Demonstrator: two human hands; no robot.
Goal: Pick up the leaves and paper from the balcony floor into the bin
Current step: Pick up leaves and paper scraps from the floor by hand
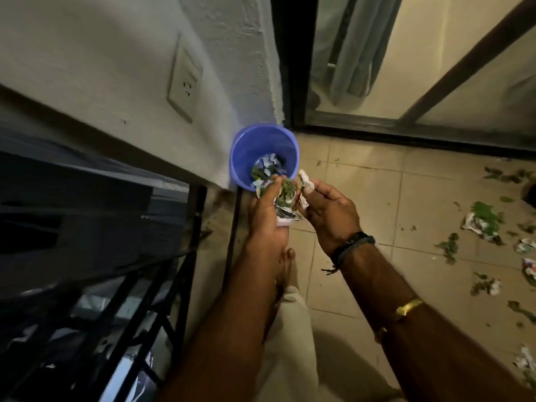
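Head view, bin: the round blue plastic bin (246, 146) stands by the wall and is partly filled with leaves and paper.
Left hand: the left hand (268, 210) has its fingers curled round a wad of green leaves and crumpled paper (285, 195) at the bin's near rim.
Right hand: the right hand (327, 207) pinches a white paper scrap (304, 177).
Remaining: scattered leaves and paper scraps (483, 220) litter the beige tiled floor (362, 184) at right, so the task looks partway done.

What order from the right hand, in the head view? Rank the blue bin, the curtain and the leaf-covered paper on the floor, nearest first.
1. The blue bin, just ahead-left of the right hand.
2. The leaf-covered paper, on the tiles to the right.
3. The curtain, behind the glass door, farthest.
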